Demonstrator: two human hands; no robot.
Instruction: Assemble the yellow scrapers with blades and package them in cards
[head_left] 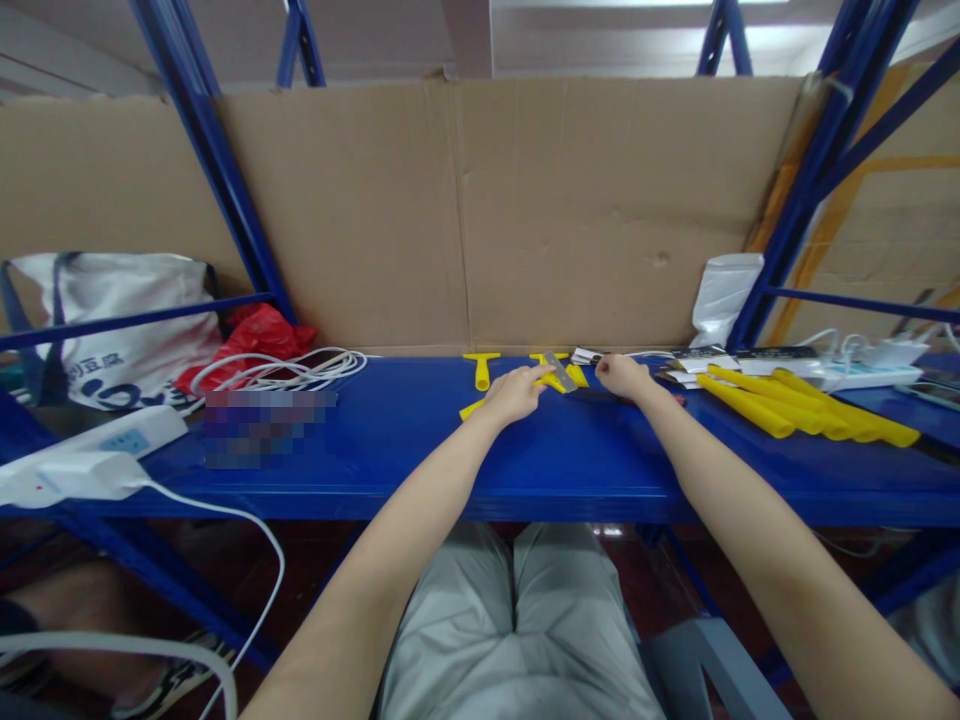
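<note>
My left hand (516, 393) is closed around a yellow-handled scraper (470, 410), whose flat metal blade (559, 371) points to the right. Just right of the blade, my right hand (624, 377) has its fingers drawn together. A small black-and-white piece (586, 356) lies at those fingertips; whether they grip it I cannot make out. Behind my left hand stands a yellow T-shaped scraper part (481, 371). More yellow pieces (577, 376) show around the blade, partly covered by it. Under my right wrist is a dark, thin item, mostly hidden.
Several yellow tapered tubes (750, 403) lie at right, by black-and-white packaging (701, 366) and a power strip (874, 374). Left are coiled white cables (322, 370), a red bag (262, 335), a cloth bag (135, 310) and another power strip (97, 445). Cardboard (345, 220) backs the blue table (405, 450).
</note>
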